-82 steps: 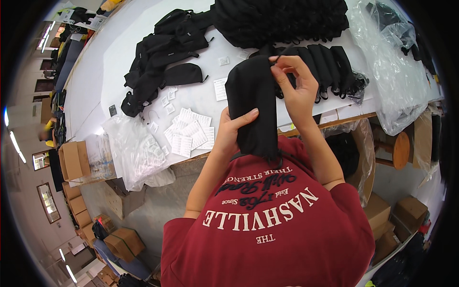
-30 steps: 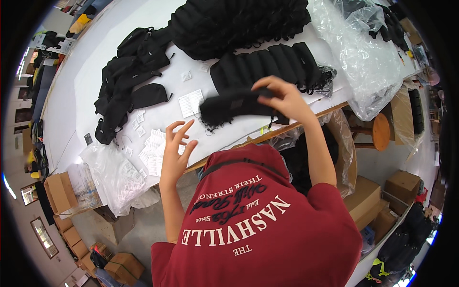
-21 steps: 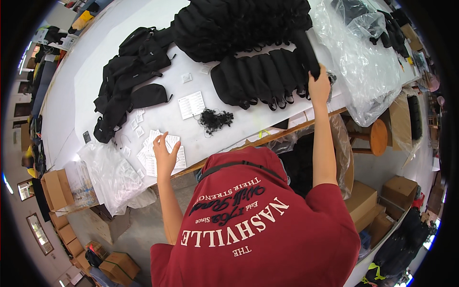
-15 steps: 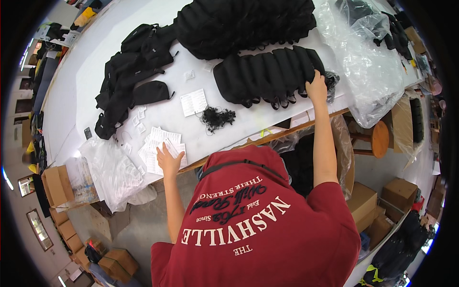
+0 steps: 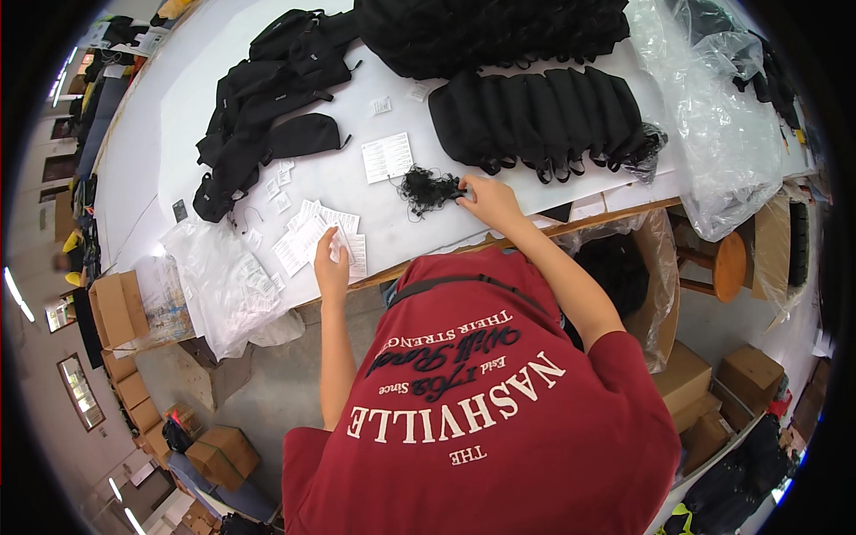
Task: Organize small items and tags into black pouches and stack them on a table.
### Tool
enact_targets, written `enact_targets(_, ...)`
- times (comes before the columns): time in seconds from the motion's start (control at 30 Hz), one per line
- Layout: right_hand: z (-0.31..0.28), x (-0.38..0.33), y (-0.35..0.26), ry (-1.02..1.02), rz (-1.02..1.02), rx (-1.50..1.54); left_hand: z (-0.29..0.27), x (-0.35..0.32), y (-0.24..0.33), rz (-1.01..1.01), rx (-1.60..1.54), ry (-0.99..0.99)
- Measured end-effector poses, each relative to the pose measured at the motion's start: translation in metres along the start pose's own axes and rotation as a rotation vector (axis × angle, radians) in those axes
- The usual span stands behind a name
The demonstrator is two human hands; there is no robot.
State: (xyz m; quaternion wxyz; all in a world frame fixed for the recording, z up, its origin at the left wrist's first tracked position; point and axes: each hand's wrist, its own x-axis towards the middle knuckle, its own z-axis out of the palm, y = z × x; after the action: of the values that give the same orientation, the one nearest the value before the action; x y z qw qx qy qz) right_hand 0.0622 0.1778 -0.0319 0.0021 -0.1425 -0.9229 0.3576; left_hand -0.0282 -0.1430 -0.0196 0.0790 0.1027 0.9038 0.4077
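A row of black pouches (image 5: 535, 116) lies on the white table (image 5: 406, 239). The left hand (image 5: 333, 266), half curled, is at the card pile (image 5: 299, 242); whether gripping, I cannot tell. The right hand (image 5: 490, 203) pinches the string tangle (image 5: 426, 190) beside 1 lone card (image 5: 387, 158).

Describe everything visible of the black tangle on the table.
The tangle is a loose heap of thin black strands, seemingly thread or fine cord, knotted densely in the middle, with loops and stray ends straggling out around it. It lies on the white table, by the lower right corner of a printed sheet. The right hand has its fingertips at the tangle's right edge; whether they grip any strands is unclear.
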Motion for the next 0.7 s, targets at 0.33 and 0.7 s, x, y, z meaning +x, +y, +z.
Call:
enact_targets(0.33,-0.023,-0.005,0.013,0.191,-0.017,0.048,-0.003,-0.005,-0.056,-0.327,0.524,0.299)
enact_targets(0.7,-0.087,-0.055,0.065,0.415,0.476,-0.203,-0.014,0.003,-0.056,-0.444,0.469,0.329)
